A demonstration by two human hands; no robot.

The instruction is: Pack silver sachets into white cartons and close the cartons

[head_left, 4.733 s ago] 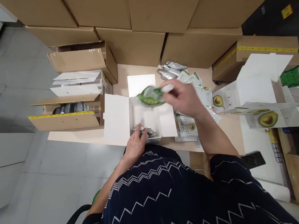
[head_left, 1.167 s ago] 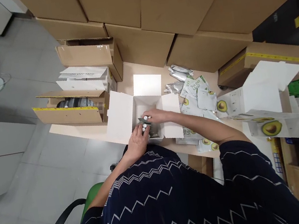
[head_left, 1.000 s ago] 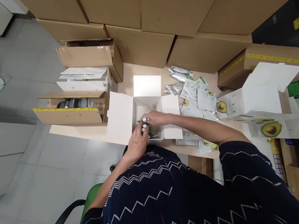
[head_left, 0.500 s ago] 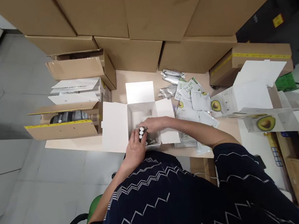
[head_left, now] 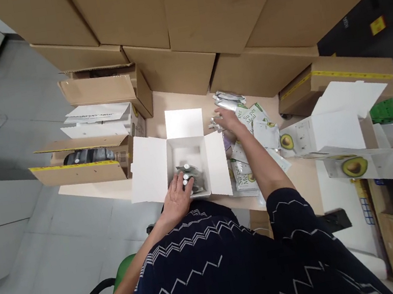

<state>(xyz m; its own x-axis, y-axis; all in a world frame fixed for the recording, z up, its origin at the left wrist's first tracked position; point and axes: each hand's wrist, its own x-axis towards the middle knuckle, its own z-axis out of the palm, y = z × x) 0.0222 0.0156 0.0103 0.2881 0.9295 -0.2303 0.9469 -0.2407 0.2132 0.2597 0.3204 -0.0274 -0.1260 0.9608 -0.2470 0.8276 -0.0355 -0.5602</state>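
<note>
White box (head_left: pixel 186 144) nr desk (head_left: pixel 303 175) front edge is part-filled w/ capped pouches (head_left: pixel 187 168), touched by L hand (head_left: pixel 176 202). Silver pouch (head_left: pixel 214 123) twd back is touched by R hand (head_left: pixel 230 120); fingers' grip can't be told, either hand. Dark packs (head_left: pixel 89 156) are held in brown box (head_left: pixel 74 173), L edge.

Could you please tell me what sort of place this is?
Probably a packing corner or small storeroom. Stacked cardboard cartons stand behind the table, an open white box holds capped pouches, and printed pouches lie loose beside it.
</note>
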